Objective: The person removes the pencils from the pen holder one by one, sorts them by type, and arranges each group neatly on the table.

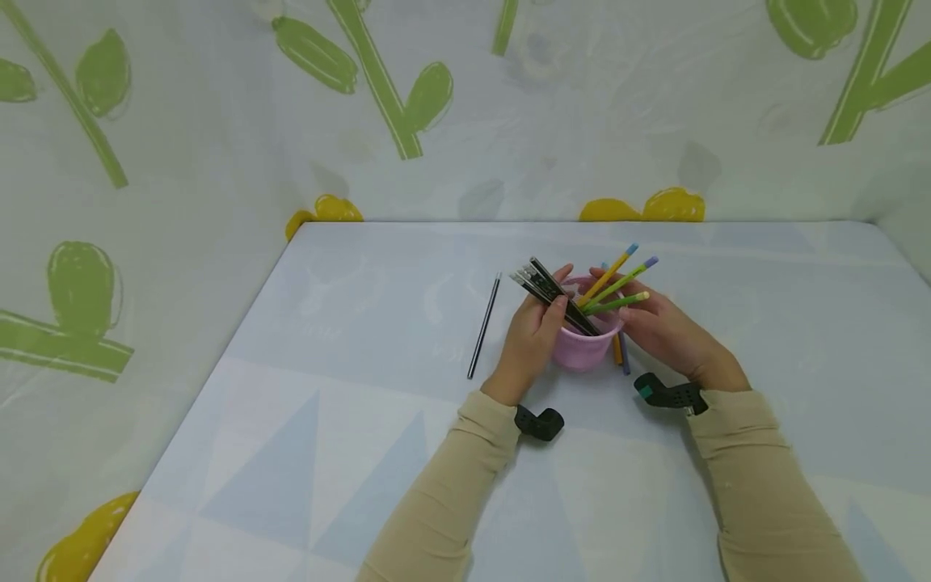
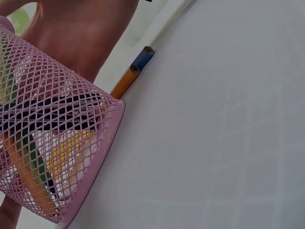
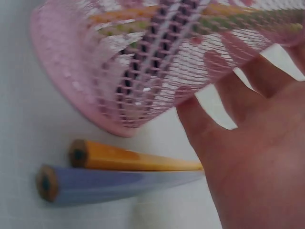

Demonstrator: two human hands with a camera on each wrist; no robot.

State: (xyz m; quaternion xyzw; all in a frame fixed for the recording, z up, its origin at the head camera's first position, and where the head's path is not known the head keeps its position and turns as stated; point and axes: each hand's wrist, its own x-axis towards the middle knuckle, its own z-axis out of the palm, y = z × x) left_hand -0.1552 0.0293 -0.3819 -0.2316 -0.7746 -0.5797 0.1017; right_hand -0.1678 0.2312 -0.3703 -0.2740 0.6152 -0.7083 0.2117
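A pink mesh pencil cup (image 1: 580, 356) stands on the table between both hands. My left hand (image 1: 529, 339) pinches a bunch of slim black pencils (image 1: 540, 283) at the cup's left rim, thumb across them; their lower ends are inside the cup. Around the cup's right side curls my right hand (image 1: 665, 331), thumb at the near side and fingers behind the mesh (image 3: 205, 71). Several yellow and green pencils (image 1: 618, 284) lean out to the right. Beside the base lie an orange pencil (image 3: 128, 156) and a purple pencil (image 3: 109, 183), partly hidden by the cup in the head view.
One loose black pencil (image 1: 484, 327) lies on the table left of my left hand. The pale table (image 1: 291, 453) has a blue triangle pattern. Behind it hangs a white sheet (image 1: 582, 121) with green plant prints. Dark wrist devices (image 1: 540, 423) sit at both cuffs.
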